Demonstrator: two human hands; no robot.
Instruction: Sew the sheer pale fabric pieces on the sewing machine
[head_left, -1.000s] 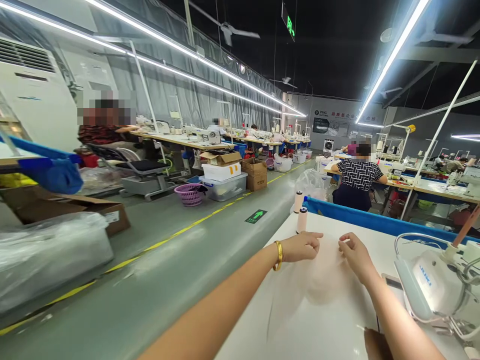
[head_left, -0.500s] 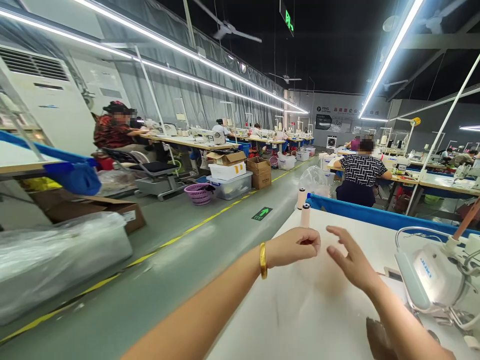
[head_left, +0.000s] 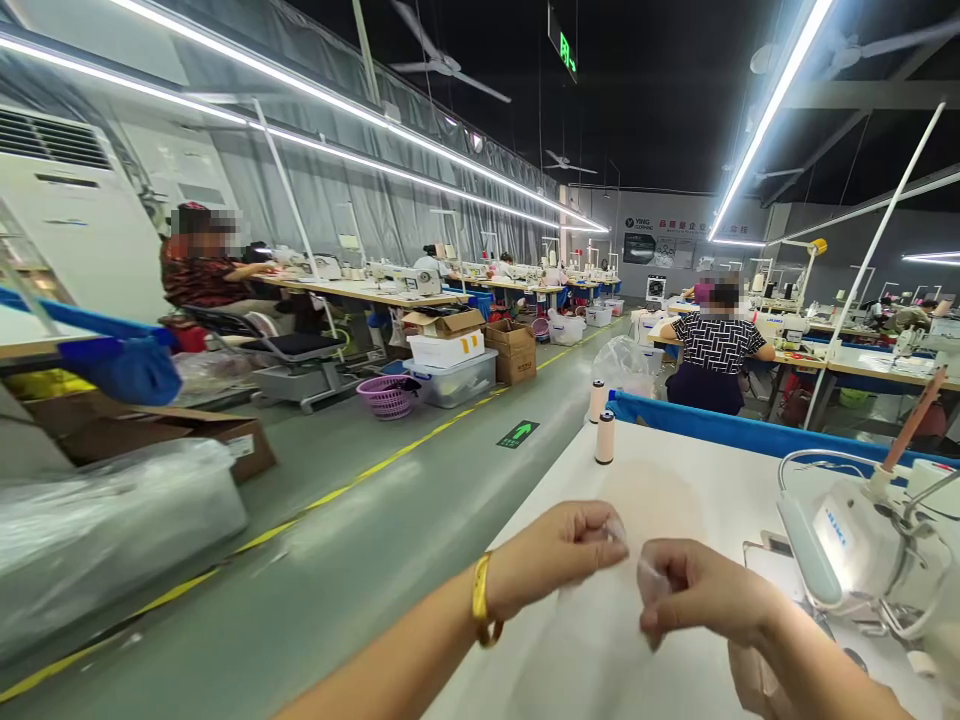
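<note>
My left hand (head_left: 559, 555), with a gold bangle at its wrist, pinches thin, see-through material (head_left: 615, 530) above the white table (head_left: 540, 620). Just to its right, my right hand (head_left: 705, 590) is closed too, gripping a wrinkled bit of what looks like the same clear material. Whether it is plastic film or sheer cloth I cannot tell, and its outline is faint against the tabletop. Beyond the hands, two pale thread spools (head_left: 605, 438) stand upright at the table's left edge. A JUKI sewing machine (head_left: 844, 530) sits right of my right hand.
Along the table's far side runs a blue cloth trough (head_left: 705, 428). A brownish piece (head_left: 750, 680) lies partly behind my right forearm. The aisle floor (head_left: 420, 510) is at left, with boxes (head_left: 511, 350) and a purple basket (head_left: 388, 398) beyond. A person (head_left: 712, 345) sits ahead.
Both hands have come lower. My right hand, with fingers apart before, has closed on the see-through material. The whole view has shifted slightly.
</note>
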